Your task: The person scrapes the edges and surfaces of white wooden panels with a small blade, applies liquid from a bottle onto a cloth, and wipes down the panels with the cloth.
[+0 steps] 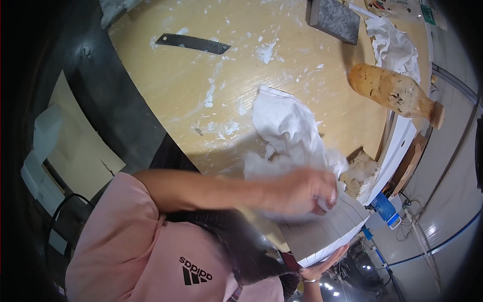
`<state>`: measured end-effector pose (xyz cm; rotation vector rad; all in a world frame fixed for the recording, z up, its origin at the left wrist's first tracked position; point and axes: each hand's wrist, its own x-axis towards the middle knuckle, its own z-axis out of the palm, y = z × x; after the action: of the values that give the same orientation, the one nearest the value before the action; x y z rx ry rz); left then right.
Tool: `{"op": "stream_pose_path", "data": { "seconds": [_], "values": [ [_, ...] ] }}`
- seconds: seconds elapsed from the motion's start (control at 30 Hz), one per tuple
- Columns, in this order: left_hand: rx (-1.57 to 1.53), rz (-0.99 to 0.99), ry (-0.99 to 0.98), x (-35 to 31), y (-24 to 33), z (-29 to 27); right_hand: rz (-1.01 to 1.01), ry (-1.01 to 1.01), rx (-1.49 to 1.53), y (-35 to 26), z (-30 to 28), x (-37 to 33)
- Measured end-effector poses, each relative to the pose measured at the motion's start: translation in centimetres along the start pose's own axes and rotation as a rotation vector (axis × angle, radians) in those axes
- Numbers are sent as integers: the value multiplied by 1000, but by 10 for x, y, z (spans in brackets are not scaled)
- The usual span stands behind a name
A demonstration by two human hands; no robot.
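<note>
My left hand [309, 194], blurred by motion, is closed over the top of a white piece with dark parallel lines [327, 229]. A crumpled white cloth [287, 121] runs up to its fingers and blurs beside them, and a bit of white shows in the grip. From below, my right hand [329, 261], with a bracelet at the wrist, supports the lined piece along its lower edge. Part of that hand is hidden behind the piece. A worn, stained block [361, 173] lies close beyond the left hand.
On the pale, white-smeared table [231, 75] lie a dark flat blade [193, 44], a grey rectangular block [336, 21], crumpled white paper or cloth [395, 48] and a stained amber bottle [392, 90] on its side. Beyond the edge are a blue container [385, 207] and cables.
</note>
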<state>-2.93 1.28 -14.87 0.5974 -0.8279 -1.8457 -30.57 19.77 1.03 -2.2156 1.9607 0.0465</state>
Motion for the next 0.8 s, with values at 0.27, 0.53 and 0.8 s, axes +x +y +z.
{"op": "stream_pose_path", "data": {
  "seconds": [0.27,0.53,0.8],
  "values": [
    [462,26,-120,-17,4,4,-40,-2,11,-1,-1,1],
    [368,51,-135,-20,-4,-3,-94,4,-57,-3,-1,3],
    [586,203,-29,-42,-20,-21,113,-368,-46,-34,-56,38]
  ]
}}
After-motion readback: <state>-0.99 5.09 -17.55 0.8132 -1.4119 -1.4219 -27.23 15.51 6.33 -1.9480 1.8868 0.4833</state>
